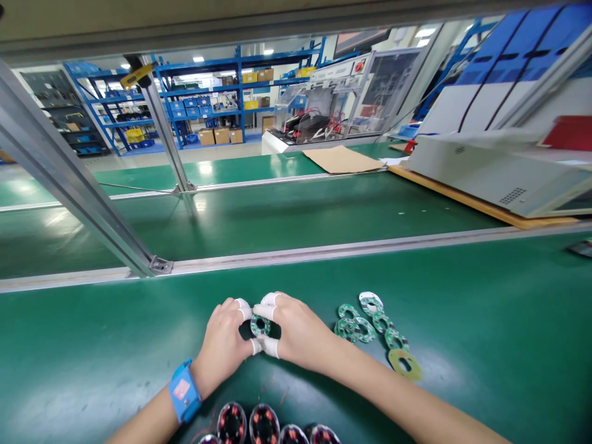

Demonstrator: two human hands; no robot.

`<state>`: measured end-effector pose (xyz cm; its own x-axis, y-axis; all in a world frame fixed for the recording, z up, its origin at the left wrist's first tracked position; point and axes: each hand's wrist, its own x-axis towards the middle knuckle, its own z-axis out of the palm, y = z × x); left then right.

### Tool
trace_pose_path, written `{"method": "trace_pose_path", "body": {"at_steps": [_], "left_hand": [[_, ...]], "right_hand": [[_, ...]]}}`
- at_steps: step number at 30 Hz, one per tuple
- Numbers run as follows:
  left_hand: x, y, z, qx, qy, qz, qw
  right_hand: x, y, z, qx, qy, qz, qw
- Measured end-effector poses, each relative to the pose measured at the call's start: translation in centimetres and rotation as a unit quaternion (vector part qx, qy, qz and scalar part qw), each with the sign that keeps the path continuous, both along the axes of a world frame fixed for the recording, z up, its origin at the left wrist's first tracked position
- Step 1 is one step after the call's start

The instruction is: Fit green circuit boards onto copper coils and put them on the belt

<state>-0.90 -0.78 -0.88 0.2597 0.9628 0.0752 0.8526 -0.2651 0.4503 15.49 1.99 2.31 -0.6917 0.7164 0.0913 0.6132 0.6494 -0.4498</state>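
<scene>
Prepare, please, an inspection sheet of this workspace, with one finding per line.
Surface: smooth green worktop, light reflections.
Parts: ring-shaped green circuit board between the hands; similar loose green boards and yellow ring at right; round dark coils with reddish windings at bottom edge.
Clutter: dark object at right edge, unclear.
Hands: left hand and right hand hold the board.
Cables: red wires in the background machine.
Surroundings: blue metal shelves.

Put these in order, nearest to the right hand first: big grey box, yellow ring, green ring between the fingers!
1. Green ring: held, touching the right hand.
2. Yellow ring: right side, on the table.
3. Grey box: back right, farthest.
</scene>
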Motion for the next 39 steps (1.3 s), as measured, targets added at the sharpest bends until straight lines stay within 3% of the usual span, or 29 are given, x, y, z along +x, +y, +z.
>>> {"method": "trace_pose_path", "body": {"at_steps": [6, 18, 26, 36, 39], "left_hand": [[0.1, 0.0, 0.2, -0.009, 0.000, -0.001, 1.000], [0.2, 0.1, 0.6, 0.002, 0.024, -0.012, 1.000], [0.1, -0.1, 0.1, 0.029, 0.003, -0.019, 0.999], [0.3, -0.1, 0.2, 0.012, 0.024, -0.013, 1.000], [0.3, -0.1, 0.3, 0.007, 0.031, -0.012, 0.999]], "right_hand": [[-0.5, 0.0, 1.1, -0.016, -0.083, -0.001, 0.996], [-0.5, 1.0, 2.1, -0.044, -0.073, 0.016, 0.996], [0.2, 1.1, 1.5, -0.091, 0.003, 0.009, 0.996], [-0.6, 1.2, 1.7, -0.045, -0.086, -0.010, 0.995], [-0.8, 1.1, 1.5, -0.052, -0.071, -0.013, 0.996]]}}
